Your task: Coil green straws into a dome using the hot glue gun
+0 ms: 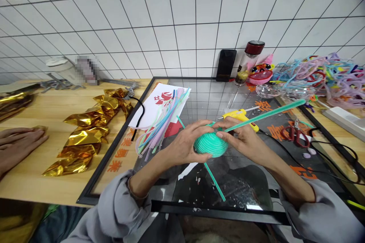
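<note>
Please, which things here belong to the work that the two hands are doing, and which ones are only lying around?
In the work:
left hand gripping the teal coil
right hand pinching the long teal stem

Lying about, untouched:
yellow glue gun
pastel stem bundle
gold foil pieces
red-handled scissors
phone
jar

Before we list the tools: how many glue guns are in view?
1. The yellow glue gun lies on the glass board just behind the right hand, which grips the teal coil. Another could be hidden under the pipe-cleaner heap.
</note>
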Available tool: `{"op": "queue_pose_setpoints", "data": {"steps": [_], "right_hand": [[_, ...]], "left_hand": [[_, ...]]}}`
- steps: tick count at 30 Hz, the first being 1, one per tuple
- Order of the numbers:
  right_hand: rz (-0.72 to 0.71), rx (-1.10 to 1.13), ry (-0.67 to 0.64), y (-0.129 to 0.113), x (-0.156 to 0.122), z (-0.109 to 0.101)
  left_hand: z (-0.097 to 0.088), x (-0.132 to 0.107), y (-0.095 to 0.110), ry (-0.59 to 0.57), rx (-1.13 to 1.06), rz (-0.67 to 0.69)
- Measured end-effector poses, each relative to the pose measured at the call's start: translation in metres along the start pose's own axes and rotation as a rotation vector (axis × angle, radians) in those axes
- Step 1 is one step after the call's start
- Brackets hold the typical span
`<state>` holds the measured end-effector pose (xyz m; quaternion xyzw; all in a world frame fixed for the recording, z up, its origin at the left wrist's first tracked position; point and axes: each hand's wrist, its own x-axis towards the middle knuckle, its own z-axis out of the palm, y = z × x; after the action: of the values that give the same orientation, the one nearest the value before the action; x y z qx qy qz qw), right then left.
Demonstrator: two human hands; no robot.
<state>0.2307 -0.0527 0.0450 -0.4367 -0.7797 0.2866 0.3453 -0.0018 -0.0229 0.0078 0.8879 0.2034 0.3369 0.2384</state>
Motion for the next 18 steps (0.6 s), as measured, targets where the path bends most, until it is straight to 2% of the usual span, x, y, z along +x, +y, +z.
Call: {"op": "queue_pose_setpoints", "data": {"steps": [5,9,14,18], "right_hand": [[-0.006,0.017,-0.002,0.0005,0.0004,0.0001],[0.004,0.145,0.027,0.0011,0.0012,-0.0012],[0.130,0.365,0.049,0.0030,0.0023,-0.0034],[0.175,0.412,0.054,0.0034,0.0034,-0.0028]], "left_hand": [[-0.0001,0.0010,0.0013,-0.005,-0.003,-0.008],[-0.0009,0.0000,0.0010,-0.025,0.001,-0.027],[-0.0022,-0.0023,-0.0002,-0.026,0.019,-0.013],[-0.0028,-0.0022,0.0008,-0.021,0.045,0.017]]}}
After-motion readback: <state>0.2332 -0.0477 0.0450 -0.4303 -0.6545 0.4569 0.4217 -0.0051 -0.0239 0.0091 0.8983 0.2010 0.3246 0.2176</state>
